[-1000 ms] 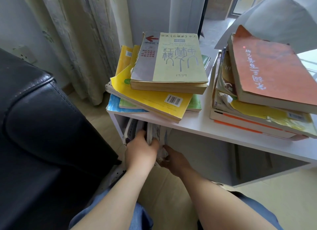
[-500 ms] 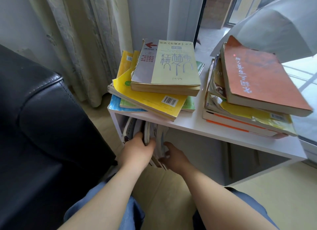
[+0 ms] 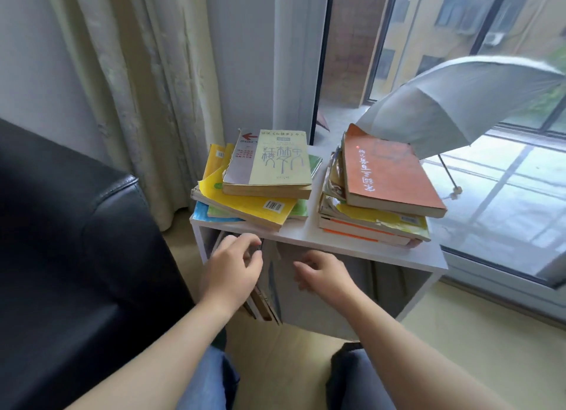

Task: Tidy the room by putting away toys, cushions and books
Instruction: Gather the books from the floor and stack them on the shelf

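Shelving is in hand: left hand (image 3: pixel 232 268) and right hand (image 3: pixel 324 272) are held loosely curled, apparently empty, at the shelf (image 3: pixel 352 244) front edge; stacked books (image 3: pixel 269 164) are to be gripped next.

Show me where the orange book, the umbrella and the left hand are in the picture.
orange book (image 3: pixel 389 173), head view, middle of its cover.
umbrella (image 3: pixel 453 103), head view, on its grey canopy.
left hand (image 3: pixel 232 272), head view, back of the hand.

Glossy black leather on the sofa (image 3: pixel 76 226), worn matt paper on the books (image 3: pixel 275 161), smooth white shelf (image 3: pixel 306 235), pale cloth curtain (image 3: pixel 137 88).
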The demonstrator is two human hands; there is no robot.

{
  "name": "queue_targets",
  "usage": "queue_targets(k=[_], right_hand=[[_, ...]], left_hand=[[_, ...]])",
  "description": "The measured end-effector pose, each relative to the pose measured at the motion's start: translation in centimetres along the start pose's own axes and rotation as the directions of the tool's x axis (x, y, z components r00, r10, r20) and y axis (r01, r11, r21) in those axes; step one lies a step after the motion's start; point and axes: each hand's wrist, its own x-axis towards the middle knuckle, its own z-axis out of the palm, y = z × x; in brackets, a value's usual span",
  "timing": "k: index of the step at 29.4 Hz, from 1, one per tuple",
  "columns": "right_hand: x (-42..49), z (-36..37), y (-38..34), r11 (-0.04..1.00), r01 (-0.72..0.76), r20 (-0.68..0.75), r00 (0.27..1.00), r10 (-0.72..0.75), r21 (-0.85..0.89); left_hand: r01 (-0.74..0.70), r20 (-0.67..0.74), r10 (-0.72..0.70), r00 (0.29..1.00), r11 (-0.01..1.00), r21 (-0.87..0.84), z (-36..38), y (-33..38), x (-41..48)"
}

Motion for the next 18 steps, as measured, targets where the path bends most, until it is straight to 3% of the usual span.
queue_targets(k=[3, 6, 8, 12, 15, 18], right_hand=[[-1.1, -2.8, -2.3, 0.989, 0.114, -0.117, 0.988, -0.103, 0.097], [-1.3, -5.7, -4.5, 0.962, 0.272, -0.462, 0.852, -0.247, -0.013], [-0.9, -7.7, -5.4, 0.968, 0.215, -0.562, 0.789, -0.25, -0.129], [1.7, -10.3, -5.1, 0.88, -0.055, -0.429, 0.887, -0.174, -0.471], [3.2, -11.7, -4.2, 0.829, -0.22, -0.38, 0.925, 0.009, -0.514], [3.8, -11.9, -3.7, 0.751, -0.296, -0.335, 0.936, 0.106, -0.59]], left_hand=[[-0.179, -0.03, 0.18, 0.983, 0.983, 0.041, -1.6, 2.9, 1.1], [-0.28, -0.047, 0.289, 0.956, 0.948, 0.15, -3.1, 5.7, 3.4], [-0.317, -0.009, 0.331, 0.944, 0.913, 0.257, -3.5, 7.0, 5.2], [-0.336, 0.243, 0.244, 0.939, 0.805, 0.489, -3.0, 8.2, 8.1], [-0.407, 0.391, 0.187, 0.901, 0.674, 0.617, -2.0, 9.3, 9.4], [-0.35, 0.424, 0.096, 0.901, 0.738, 0.577, -1.5, 9.4, 10.3]])
